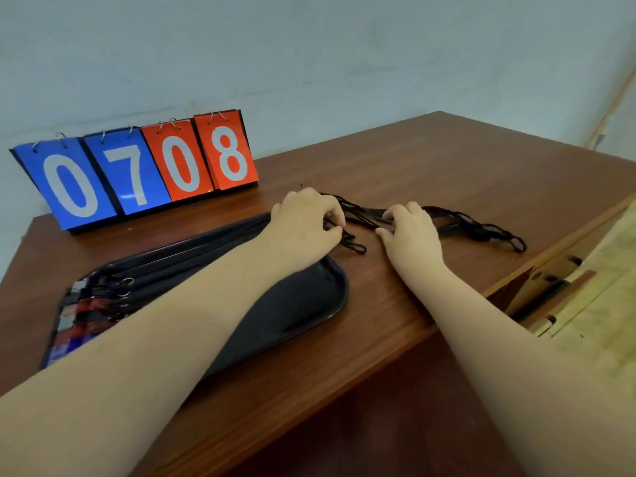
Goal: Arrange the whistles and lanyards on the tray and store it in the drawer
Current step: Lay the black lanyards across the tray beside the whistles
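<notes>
Lanyards, straightening step.
Left hand and right hand each pinch them; keep strands taut and parallel, then lift onto the tray beneath the left wrist.

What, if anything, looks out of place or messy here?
A tangled bunch of black cords lies on the table, off the tray where other lanyards lie in straight rows. The left hand pinches its strands; the right hand rests on them. Nothing else stands out.
</notes>
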`<state>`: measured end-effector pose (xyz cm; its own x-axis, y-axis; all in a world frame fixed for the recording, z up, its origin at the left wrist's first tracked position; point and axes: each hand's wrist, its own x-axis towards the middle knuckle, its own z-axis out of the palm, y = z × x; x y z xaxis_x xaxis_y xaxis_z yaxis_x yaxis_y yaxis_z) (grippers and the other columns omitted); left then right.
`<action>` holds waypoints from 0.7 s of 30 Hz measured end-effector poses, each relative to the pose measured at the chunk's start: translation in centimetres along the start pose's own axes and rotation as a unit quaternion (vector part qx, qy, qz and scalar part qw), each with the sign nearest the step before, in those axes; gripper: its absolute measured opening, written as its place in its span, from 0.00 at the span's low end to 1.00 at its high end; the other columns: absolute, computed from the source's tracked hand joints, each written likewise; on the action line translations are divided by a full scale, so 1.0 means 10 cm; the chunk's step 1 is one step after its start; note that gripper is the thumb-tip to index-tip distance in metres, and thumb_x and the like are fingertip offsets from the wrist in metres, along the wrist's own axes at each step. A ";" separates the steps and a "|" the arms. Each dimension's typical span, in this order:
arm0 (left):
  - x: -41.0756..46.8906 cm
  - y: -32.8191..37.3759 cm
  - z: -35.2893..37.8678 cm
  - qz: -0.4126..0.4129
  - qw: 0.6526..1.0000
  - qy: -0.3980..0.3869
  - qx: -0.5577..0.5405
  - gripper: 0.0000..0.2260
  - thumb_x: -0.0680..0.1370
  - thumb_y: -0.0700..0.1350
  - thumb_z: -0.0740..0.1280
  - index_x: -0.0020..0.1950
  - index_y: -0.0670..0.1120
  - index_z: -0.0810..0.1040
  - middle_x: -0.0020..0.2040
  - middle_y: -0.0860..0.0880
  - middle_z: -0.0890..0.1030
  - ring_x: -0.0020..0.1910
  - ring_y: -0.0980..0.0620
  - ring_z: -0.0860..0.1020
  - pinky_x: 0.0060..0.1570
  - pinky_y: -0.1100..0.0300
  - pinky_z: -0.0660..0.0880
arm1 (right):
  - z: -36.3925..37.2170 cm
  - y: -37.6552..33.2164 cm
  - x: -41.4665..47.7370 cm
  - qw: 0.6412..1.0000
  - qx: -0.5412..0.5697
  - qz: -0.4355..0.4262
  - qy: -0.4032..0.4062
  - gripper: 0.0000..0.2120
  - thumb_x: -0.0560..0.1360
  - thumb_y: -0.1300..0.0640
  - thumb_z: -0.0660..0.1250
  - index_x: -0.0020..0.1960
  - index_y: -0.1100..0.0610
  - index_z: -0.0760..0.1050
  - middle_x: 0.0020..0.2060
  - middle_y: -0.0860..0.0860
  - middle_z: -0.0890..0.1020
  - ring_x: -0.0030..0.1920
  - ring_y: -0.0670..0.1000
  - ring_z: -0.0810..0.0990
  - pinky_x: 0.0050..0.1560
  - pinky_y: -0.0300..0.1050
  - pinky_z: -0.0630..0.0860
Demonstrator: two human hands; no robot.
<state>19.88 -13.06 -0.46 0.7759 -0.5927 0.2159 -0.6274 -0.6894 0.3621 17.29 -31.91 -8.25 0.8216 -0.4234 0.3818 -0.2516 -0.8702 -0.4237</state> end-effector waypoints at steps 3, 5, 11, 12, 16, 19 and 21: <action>0.15 0.10 0.14 -0.005 1.000 -0.018 0.022 0.06 0.78 0.48 0.66 0.53 0.56 0.79 0.58 0.50 0.75 0.60 0.47 0.72 0.62 0.44 0.70 | 0.02 -0.01 -0.01 1.000 0.007 -0.003 0.009 0.10 0.78 0.54 0.68 0.56 0.58 0.78 0.54 0.54 0.74 0.54 0.54 0.75 0.52 0.48 0.76; 0.19 0.15 0.20 -0.005 0.999 -0.019 0.028 0.08 0.78 0.47 0.65 0.55 0.56 0.78 0.59 0.50 0.75 0.60 0.46 0.72 0.62 0.45 0.69 | 0.02 -0.01 -0.01 1.000 -0.011 -0.004 0.001 0.09 0.79 0.54 0.67 0.55 0.59 0.79 0.53 0.54 0.74 0.53 0.54 0.75 0.52 0.47 0.75; 0.17 0.12 0.24 -0.013 1.000 -0.011 0.022 0.09 0.78 0.46 0.65 0.56 0.55 0.78 0.58 0.51 0.76 0.60 0.48 0.73 0.62 0.44 0.70 | -0.01 -0.02 -0.02 0.999 0.003 -0.014 0.040 0.07 0.80 0.54 0.65 0.51 0.58 0.78 0.48 0.52 0.77 0.51 0.53 0.76 0.55 0.49 0.75; 0.15 0.09 0.23 -0.017 1.000 -0.012 0.019 0.09 0.78 0.46 0.66 0.57 0.55 0.78 0.58 0.51 0.76 0.60 0.48 0.73 0.63 0.44 0.71 | -0.02 -0.03 -0.03 0.998 0.002 -0.017 0.055 0.07 0.80 0.54 0.64 0.51 0.57 0.77 0.48 0.52 0.78 0.50 0.53 0.76 0.55 0.49 0.74; 0.11 0.04 0.20 -0.041 0.999 -0.006 -0.030 0.13 0.80 0.43 0.64 0.64 0.53 0.73 0.53 0.54 0.78 0.56 0.51 0.76 0.62 0.45 0.72 | -0.06 -0.07 -0.09 0.991 0.016 -0.053 0.124 0.05 0.81 0.56 0.62 0.50 0.57 0.74 0.42 0.51 0.78 0.43 0.52 0.76 0.52 0.50 0.71; 0.10 0.08 0.22 -0.048 0.994 -0.006 -0.099 0.21 0.82 0.42 0.61 0.74 0.53 0.64 0.50 0.57 0.82 0.50 0.57 0.79 0.54 0.60 0.76 | -0.06 -0.12 -0.14 0.976 0.056 -0.125 0.168 0.04 0.81 0.59 0.62 0.48 0.58 0.72 0.36 0.50 0.76 0.36 0.52 0.74 0.46 0.52 0.72; 0.09 0.15 0.22 -0.059 0.981 -0.028 -0.185 0.25 0.83 0.41 0.60 0.77 0.56 0.59 0.52 0.57 0.83 0.51 0.61 0.80 0.44 0.71 0.71 | -0.06 -0.14 -0.16 0.967 0.065 -0.170 0.179 0.03 0.80 0.61 0.63 0.48 0.59 0.73 0.36 0.51 0.77 0.35 0.53 0.74 0.44 0.52 0.72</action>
<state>19.52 -15.56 -1.73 0.8309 -0.5460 0.1066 -0.4582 -0.5631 0.6877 16.04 -30.15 -7.77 0.6100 -0.1993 0.7669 0.0866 -0.9453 -0.3145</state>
